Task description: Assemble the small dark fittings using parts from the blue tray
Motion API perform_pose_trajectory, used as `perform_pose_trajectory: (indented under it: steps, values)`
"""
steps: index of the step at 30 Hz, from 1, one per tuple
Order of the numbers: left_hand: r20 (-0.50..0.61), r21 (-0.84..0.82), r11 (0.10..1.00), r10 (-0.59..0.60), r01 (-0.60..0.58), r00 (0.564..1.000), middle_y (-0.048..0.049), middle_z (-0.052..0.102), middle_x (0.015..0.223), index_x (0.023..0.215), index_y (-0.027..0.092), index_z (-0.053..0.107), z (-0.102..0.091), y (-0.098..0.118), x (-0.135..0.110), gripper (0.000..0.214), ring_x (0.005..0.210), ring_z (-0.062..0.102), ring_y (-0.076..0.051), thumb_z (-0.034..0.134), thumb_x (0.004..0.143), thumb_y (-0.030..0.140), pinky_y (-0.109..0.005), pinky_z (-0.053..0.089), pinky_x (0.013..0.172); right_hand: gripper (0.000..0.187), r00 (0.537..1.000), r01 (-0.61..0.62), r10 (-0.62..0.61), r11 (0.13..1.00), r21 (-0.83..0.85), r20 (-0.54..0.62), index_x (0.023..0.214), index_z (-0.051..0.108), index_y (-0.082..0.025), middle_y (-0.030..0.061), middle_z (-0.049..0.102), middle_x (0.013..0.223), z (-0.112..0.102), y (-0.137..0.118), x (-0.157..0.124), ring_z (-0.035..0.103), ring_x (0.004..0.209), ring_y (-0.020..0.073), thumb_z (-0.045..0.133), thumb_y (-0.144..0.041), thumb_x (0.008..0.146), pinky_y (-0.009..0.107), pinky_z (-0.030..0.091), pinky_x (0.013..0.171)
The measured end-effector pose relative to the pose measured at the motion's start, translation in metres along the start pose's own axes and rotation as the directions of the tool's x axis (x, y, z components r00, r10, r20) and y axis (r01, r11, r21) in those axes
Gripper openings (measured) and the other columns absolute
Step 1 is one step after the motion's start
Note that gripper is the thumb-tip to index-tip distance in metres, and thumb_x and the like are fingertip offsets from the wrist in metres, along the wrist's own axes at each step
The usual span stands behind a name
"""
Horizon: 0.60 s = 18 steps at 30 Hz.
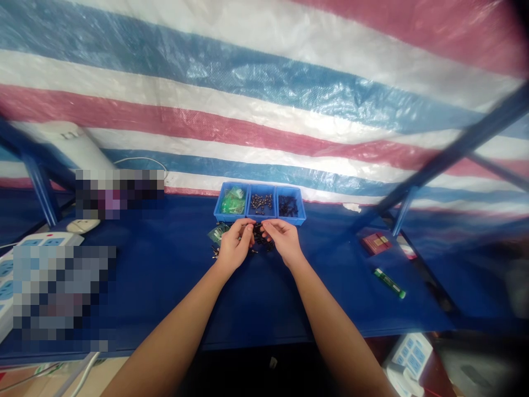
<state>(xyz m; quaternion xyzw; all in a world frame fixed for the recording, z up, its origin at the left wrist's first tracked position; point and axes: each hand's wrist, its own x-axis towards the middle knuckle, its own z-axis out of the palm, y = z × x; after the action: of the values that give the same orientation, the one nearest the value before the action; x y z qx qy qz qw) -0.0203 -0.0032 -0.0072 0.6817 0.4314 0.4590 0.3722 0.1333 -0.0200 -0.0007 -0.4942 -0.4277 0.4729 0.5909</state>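
Observation:
Both my hands meet over a small heap of dark parts on the blue table. My left hand is curled, fingertips pinched near the heap. My right hand is also pinched, thumb and fingers closed toward the left hand. What lies between the fingertips is too small to name. Just beyond the hands stand three joined blue bins: green pieces in the left one, dark metal parts in the middle, black parts in the right. A small clear bag lies left of my left hand.
A green tube and a small red box lie at the right. A white power strip sits at the left edge. Blue frame bars slant across the right. A striped tarpaulin hangs behind the table.

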Motion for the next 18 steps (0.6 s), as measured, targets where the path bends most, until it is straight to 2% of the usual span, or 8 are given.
perform_pose_trajectory:
  steps: [4,7,13,16,18]
  values:
    - [-0.022,0.02,0.999,-0.025,0.025,0.999,0.0027,0.058,0.061,0.106,0.019,0.058,0.0,0.0,0.001,0.029,0.054,0.057,-0.011,0.044,0.095,0.041,-0.023,0.046,0.057,0.029,0.999,-0.037,0.039,0.996,0.076,-0.016,0.085,0.073,-0.018,0.0059,0.072,0.079,0.0,-0.003,0.001,0.063,0.063,0.0149,0.072,-0.044,0.073,0.026,0.048,0.054]
    - [0.019,0.051,0.998,-0.034,0.033,0.999,0.0023,0.058,0.06,0.106,0.02,0.06,0.0,-0.002,0.001,0.029,0.054,0.057,-0.012,0.045,0.094,0.041,-0.022,0.045,0.056,0.029,0.997,-0.045,0.054,0.99,0.132,-0.061,0.082,0.072,-0.018,0.0045,0.069,0.075,-0.003,-0.004,0.002,0.061,0.059,0.0137,0.073,-0.044,0.071,0.026,0.046,0.051]
    - [0.085,0.12,0.993,-0.007,-0.003,0.996,0.0012,0.06,0.062,0.102,0.019,0.063,0.001,-0.003,0.0,0.029,0.055,0.056,-0.012,0.046,0.093,0.04,-0.022,0.045,0.056,0.028,0.961,0.001,0.034,0.992,0.126,-0.273,0.079,0.069,-0.016,-0.0024,0.058,0.059,-0.014,-0.001,0.01,0.05,0.049,0.0086,0.073,-0.043,0.071,0.022,0.039,0.045]
    - [0.081,0.137,0.991,-0.002,-0.009,0.997,0.0013,0.059,0.062,0.102,0.019,0.063,0.001,-0.004,0.0,0.029,0.054,0.055,-0.012,0.045,0.093,0.041,-0.021,0.044,0.056,0.029,0.921,0.065,-0.005,0.988,0.139,-0.39,0.082,0.07,-0.016,0.0009,0.066,0.069,-0.022,-0.001,0.015,0.055,0.054,0.0093,0.072,-0.042,0.072,0.022,0.042,0.048]
    - [0.081,0.144,0.99,-0.005,-0.007,0.997,0.0015,0.058,0.062,0.101,0.019,0.063,0.001,-0.004,0.0,0.029,0.054,0.054,-0.011,0.044,0.094,0.041,-0.021,0.044,0.056,0.033,0.91,0.089,-0.026,0.987,0.134,-0.414,0.095,0.07,-0.017,0.0051,0.071,0.087,-0.027,-0.002,0.017,0.062,0.063,0.0116,0.071,-0.042,0.073,0.023,0.045,0.053]
